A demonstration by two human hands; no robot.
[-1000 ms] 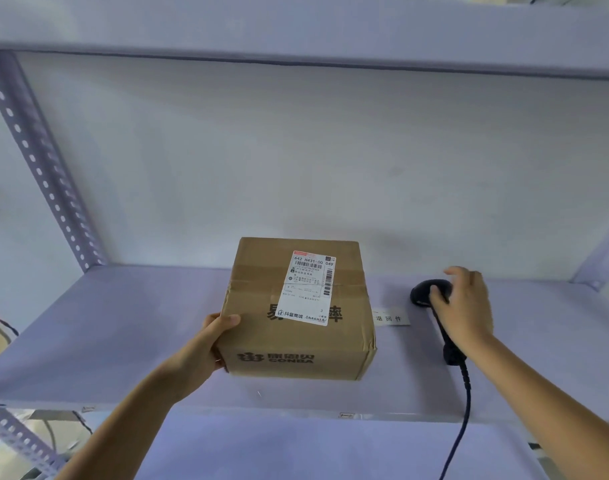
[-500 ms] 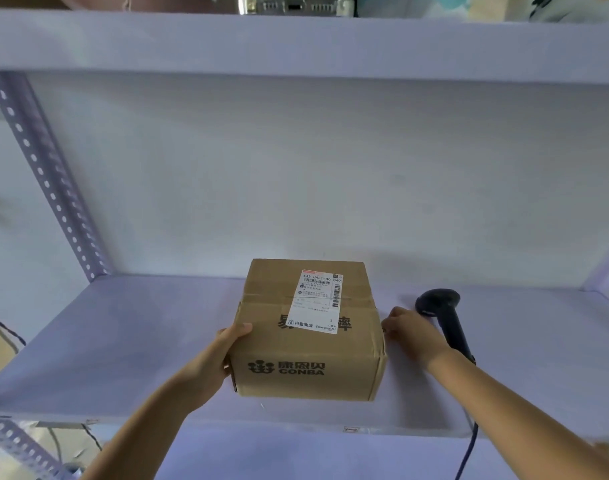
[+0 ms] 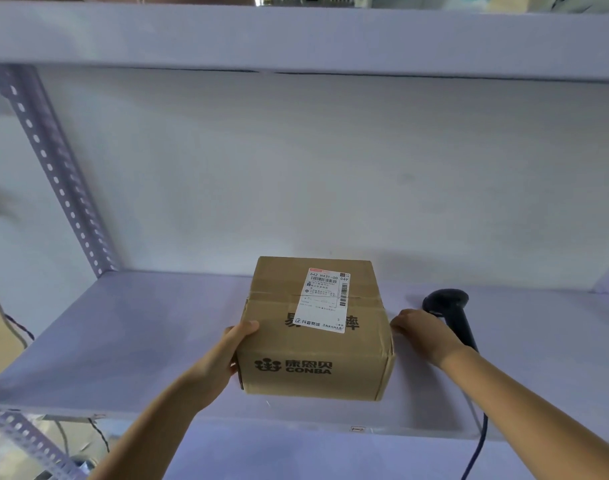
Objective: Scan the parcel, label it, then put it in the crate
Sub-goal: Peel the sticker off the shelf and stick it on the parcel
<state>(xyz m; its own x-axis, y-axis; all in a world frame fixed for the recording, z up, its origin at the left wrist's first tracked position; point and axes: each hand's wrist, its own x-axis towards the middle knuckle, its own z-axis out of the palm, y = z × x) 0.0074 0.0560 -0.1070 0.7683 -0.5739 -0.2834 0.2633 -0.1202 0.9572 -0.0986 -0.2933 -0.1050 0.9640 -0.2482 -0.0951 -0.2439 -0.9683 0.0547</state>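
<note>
The parcel (image 3: 315,341) is a brown cardboard box with a white shipping label (image 3: 325,299) on top. It rests on the pale shelf (image 3: 123,341). My left hand (image 3: 223,358) grips its left side, thumb over the top edge. To the right of the box, my right hand (image 3: 422,332) lies palm down on the shelf, its fingertips at the box's right edge. Whatever is under that hand is hidden. The black handheld scanner (image 3: 450,311) lies on the shelf just behind and right of my right hand, untouched.
The scanner's cable (image 3: 481,431) hangs over the shelf's front edge at the right. Another shelf board (image 3: 296,39) runs overhead. A perforated metal upright (image 3: 53,168) stands at the left. No crate is in view.
My right hand let go of the scanner and moved left to the shelf beside the box, covering the small white slip that lay there. My left hand kept its hold on the parcel.
</note>
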